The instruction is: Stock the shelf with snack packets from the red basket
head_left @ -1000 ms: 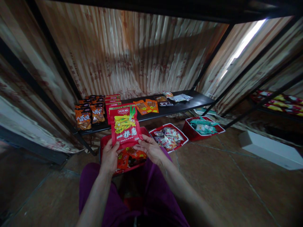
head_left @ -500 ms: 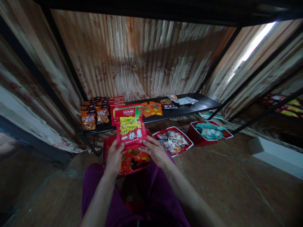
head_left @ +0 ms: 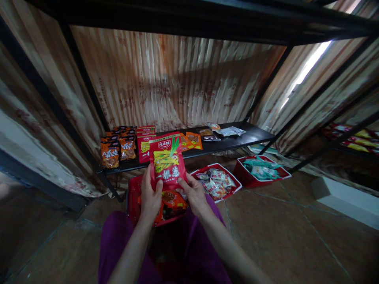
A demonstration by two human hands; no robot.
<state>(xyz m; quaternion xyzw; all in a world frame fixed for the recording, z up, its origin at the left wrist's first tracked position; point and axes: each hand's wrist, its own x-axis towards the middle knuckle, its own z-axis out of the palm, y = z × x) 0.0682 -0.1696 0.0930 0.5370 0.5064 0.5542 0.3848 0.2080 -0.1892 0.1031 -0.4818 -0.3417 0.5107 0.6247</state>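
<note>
Between my two hands is a red snack packet [head_left: 167, 163] with yellow sticks and a green stalk printed on its front. My left hand [head_left: 151, 197] is closed on its lower left edge, thumb on the front. At the lower right corner my right hand [head_left: 194, 193] pinches it. Just below them a red basket [head_left: 134, 193] holds orange and red snack packets [head_left: 174, 201]. Behind the held packet, a row of matching red packets [head_left: 144, 152] stands on the black shelf [head_left: 227, 145], beside rows of orange-and-black snack bags [head_left: 110, 154].
Orange flat packets [head_left: 194, 140] and a silvery-white packet [head_left: 231, 131] lie along the shelf. To the right on the floor stand a basket of white packets [head_left: 219, 183] and a basket of teal packets [head_left: 262, 169]. A white box [head_left: 346, 201] lies farther right. Black shelf posts [head_left: 84, 86] frame the space.
Both hands and the red packet have shifted slightly right and lower in view. My left hand has slid up along the packet's left edge. The camera view has tilted up a little.
</note>
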